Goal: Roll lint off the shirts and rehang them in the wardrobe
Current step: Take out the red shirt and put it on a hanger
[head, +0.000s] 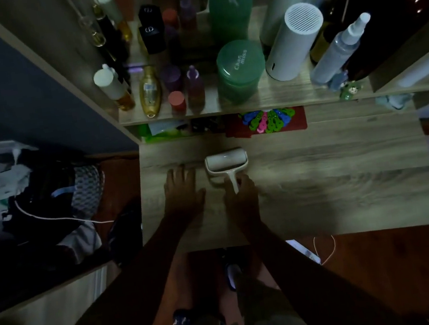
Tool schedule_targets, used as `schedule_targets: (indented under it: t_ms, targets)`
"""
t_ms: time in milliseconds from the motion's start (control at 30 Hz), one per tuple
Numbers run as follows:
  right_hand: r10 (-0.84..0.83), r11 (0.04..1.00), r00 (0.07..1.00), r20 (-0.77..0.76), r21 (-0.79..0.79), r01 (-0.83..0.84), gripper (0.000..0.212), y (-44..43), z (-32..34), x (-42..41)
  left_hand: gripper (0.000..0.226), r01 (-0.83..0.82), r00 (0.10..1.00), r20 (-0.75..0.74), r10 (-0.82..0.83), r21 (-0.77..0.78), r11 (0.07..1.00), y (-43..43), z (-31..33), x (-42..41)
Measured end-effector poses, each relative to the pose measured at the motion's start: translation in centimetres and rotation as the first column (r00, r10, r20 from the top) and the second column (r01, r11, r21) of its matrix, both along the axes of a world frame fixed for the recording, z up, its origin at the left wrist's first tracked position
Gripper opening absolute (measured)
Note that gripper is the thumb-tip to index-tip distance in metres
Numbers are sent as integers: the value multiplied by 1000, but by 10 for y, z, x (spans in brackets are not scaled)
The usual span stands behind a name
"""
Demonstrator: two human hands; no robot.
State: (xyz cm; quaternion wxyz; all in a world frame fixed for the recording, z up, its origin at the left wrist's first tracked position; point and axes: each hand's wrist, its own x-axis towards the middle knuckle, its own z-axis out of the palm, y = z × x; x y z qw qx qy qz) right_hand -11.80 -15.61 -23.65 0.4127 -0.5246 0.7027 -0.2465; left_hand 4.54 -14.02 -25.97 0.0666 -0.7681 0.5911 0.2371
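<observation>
**Lint roller grasped on a wooden worktop**

Head view: A dim scene is seen from above. A wooden worktop (321, 188) fills the middle, with a shelf (267, 97) raised along its far edge. The lint roller (226, 164) lies on the worktop towards the left half, roughly midway between the near and far edges, its white drum turned to the far edge and its handle pointing to the near edge. The right hand (240, 197) is laid over the end of the handle, with the fingers curled about it; how firmly it is gripped cannot be told in the poor light. The left hand (183, 191) is spread flat, palm down, on the worktop just beside the roller's left side, with nothing held in it.

On the shelf, a green jar (240, 72) is set near the middle, a white cylinder (292, 41) leans to its right, and a spray bottle (338, 54) lies tilted towards the right end. A gold bottle (150, 91) and several small bottles are grouped at the left end. Under the shelf, at the worktop's far edge, a bunch of coloured pegs (266, 120) is seen on something red.

Off the worktop's left edge, a heap of dark clothes (48, 202) is piled, crossed by a white cable (58, 218). No shirt can be made out as such.
</observation>
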Motion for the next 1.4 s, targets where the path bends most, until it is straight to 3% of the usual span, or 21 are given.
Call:
schedule_targets:
  t_ms: [400,567,667,833,933,1000,1067,1133,1233,1300,1400]
  targets:
    - [119,992,992,-37,42,-117,34,4,-9,-8,73,-3,1000,14,3,-24,1000,2,10,-8]
    - [96,993,994,-50,-66,-99,32,9,0,-9,76,49,999,21,-48,-54,997,6,20,-3]
    - [108,986,992,-71,-116,-116,41,11,17,-5,77,43,999,32,-39,-126,991,10,39,5]
    - [244,937,967,69,-273,-217,29,10,75,37,74,-62,998,-17,60,-395,917,29,95,42]
    - [353,897,925,139,-331,-293,29,17,126,87,62,18,992,117,44,-482,876,60,140,83]
    - [443,850,880,171,-393,-351,34,31,165,128,64,-38,983,133,123,-513,857,91,175,119]
    - [572,766,802,174,-462,-446,34,55,206,171,51,-205,963,0,270,-648,734,136,219,155]
    - [692,671,693,203,-535,-513,29,87,249,213,48,-265,938,-55,342,-750,607,193,274,180]
    - [813,557,510,282,-635,-536,10,150,317,273,44,-245,889,-31,456,-875,418,292,358,217]
    - [893,428,374,250,-727,-537,11,195,365,310,45,-178,830,35,557,-929,324,359,413,241]
    - [969,231,194,154,-841,-490,15,265,442,356,45,-40,730,149,666,-965,260,453,496,264]
